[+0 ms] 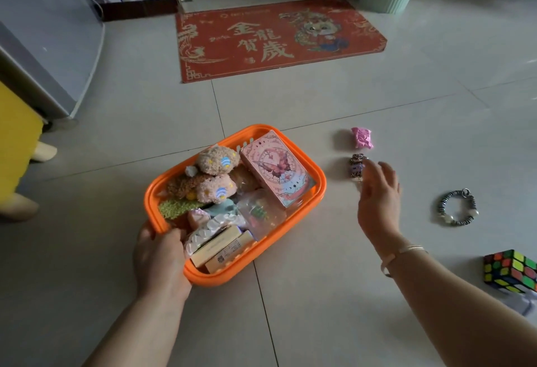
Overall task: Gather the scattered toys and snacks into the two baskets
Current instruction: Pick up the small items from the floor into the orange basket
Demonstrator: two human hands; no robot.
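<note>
- The left hand (158,259) is clamped on the near corner of the orange plastic basket (318,176), which sits on the tiled floor (319,294), already heaped with plush toys and boxes
- The right hand (377,195) hovers with fingers spread and empty, the nearer hand by far to the loose bits
- Just beyond its fingertips lies a small purple beaded trinket (356,167), long axis running away from the person
- Farther on, a pink crinkled snack wrapper (362,137); neither is in a basket yet
</note>
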